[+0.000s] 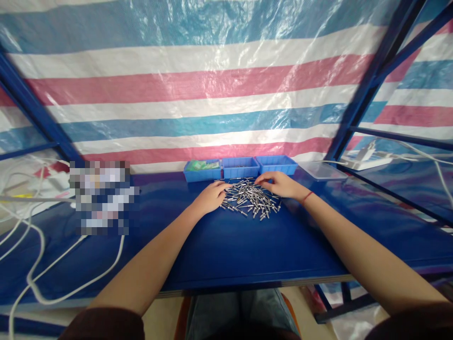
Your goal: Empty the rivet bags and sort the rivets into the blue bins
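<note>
A loose pile of silver blind rivets (252,197) lies on the blue table, their thin stems pointing every way. At the pile's left edge is my left hand (211,196), its fingers stretched out over the outermost rivets; I see nothing held in it. My right hand (278,184) reaches in at the upper right of the pile. Its fingers are bent and its fingertips are close together at the rivets; what is between them is too small to make out. Just behind the pile, a blue bin (240,171) has some small pieces in it.
A left bin (201,177) holds green packets, and a right bin (276,166) stands beside the middle one. A clear plastic lid (322,171) and a white power strip (368,158) are at the right. White cables (40,283) loop across the left of the blue table (244,255).
</note>
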`<state>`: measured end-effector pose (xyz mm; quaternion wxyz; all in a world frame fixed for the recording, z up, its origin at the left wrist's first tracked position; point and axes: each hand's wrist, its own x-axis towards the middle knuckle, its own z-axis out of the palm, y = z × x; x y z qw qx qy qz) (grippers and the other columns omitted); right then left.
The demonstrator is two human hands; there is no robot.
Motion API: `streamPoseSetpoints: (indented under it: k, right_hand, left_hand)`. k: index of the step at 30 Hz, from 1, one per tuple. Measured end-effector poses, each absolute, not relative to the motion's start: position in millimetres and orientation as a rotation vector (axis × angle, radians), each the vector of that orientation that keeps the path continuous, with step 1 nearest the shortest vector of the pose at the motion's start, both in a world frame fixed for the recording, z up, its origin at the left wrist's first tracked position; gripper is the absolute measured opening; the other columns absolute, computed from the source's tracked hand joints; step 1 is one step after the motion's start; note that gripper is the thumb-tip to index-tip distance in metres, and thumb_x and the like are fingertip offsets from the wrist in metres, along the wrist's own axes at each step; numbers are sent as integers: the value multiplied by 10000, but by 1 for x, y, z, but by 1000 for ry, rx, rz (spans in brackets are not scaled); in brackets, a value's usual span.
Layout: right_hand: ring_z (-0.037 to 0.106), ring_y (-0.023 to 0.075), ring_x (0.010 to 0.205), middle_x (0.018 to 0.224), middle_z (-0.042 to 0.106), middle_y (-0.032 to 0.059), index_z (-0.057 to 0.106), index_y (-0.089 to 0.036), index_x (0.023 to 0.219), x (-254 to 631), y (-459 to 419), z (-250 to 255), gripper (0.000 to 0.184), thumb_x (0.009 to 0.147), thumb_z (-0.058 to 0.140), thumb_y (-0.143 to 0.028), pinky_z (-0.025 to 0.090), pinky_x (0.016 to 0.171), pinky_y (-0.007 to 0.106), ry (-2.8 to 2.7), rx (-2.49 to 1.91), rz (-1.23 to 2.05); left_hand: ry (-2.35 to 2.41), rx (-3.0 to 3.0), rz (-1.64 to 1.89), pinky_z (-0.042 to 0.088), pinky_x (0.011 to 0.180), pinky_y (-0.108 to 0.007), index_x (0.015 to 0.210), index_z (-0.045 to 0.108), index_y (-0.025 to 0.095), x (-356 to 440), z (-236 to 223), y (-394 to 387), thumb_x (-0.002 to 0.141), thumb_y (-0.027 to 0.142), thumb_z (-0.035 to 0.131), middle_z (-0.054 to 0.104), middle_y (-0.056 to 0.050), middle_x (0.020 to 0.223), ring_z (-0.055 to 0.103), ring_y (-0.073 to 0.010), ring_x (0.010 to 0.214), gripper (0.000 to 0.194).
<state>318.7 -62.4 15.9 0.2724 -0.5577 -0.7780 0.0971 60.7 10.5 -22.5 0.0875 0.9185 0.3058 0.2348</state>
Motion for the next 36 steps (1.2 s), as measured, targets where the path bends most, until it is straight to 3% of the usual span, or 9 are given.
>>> streamPoseSetpoints:
  k: [3, 8, 11, 17, 24, 36]
  right_hand:
    - [626, 162, 851, 971, 701, 61, 705, -170, 966, 304, -64, 16, 295, 778, 482, -133, 485, 810, 349, -2165, -1392, 238]
    - [605, 135, 782, 837, 654, 26, 707, -187, 766, 302, -72, 24, 253, 742, 472, -98, 481, 772, 309, -2263, -1294, 285]
    - [606, 142, 805, 889, 665, 41, 732, -192, 819, 301, -76, 28, 260, 761, 488, -123, 472, 790, 306, -2354, -1290, 291]
    - [593, 187, 811, 818, 684, 68, 731, -161, 799, 300, -72, 24, 197, 785, 536, -187, 456, 786, 344, -2452, -1364, 28]
    - [603, 180, 812, 837, 684, 65, 728, -160, 821, 302, -69, 19, 223, 735, 532, -100, 466, 760, 316, -2462, -1371, 45]
    - [592, 168, 628, 718, 678, 59, 698, -185, 718, 286, -64, 9, 189, 772, 536, -266, 390, 576, 274, -2228, -1853, -22]
  left_hand:
    - [929, 2774, 686, 360, 1080, -353, 1197, 618, 236, 62, -22, 9, 889, 145, 388, 548, -68, 1311, 506, -183, 1222, 395]
    - [911, 2797, 768, 354, 1067, -412, 1190, 623, 248, 67, -16, -2, 923, 342, 438, 566, -78, 1294, 500, -214, 1223, 338]
    - [818, 2817, 780, 345, 1071, -409, 1177, 629, 260, 71, -12, -12, 917, 389, 459, 571, -71, 1285, 508, -208, 1209, 337]
    - [734, 2875, 672, 342, 1065, -428, 1137, 660, 327, 75, -12, -23, 914, 408, 463, 538, -39, 1337, 484, -229, 1239, 309]
    - [723, 2876, 666, 364, 1052, -401, 1122, 673, 312, 75, -15, -19, 908, 400, 476, 578, -41, 1290, 528, -218, 1193, 304]
    - [734, 2877, 657, 368, 1049, -390, 1123, 676, 298, 76, -13, -23, 911, 386, 480, 596, -52, 1273, 528, -205, 1196, 303]
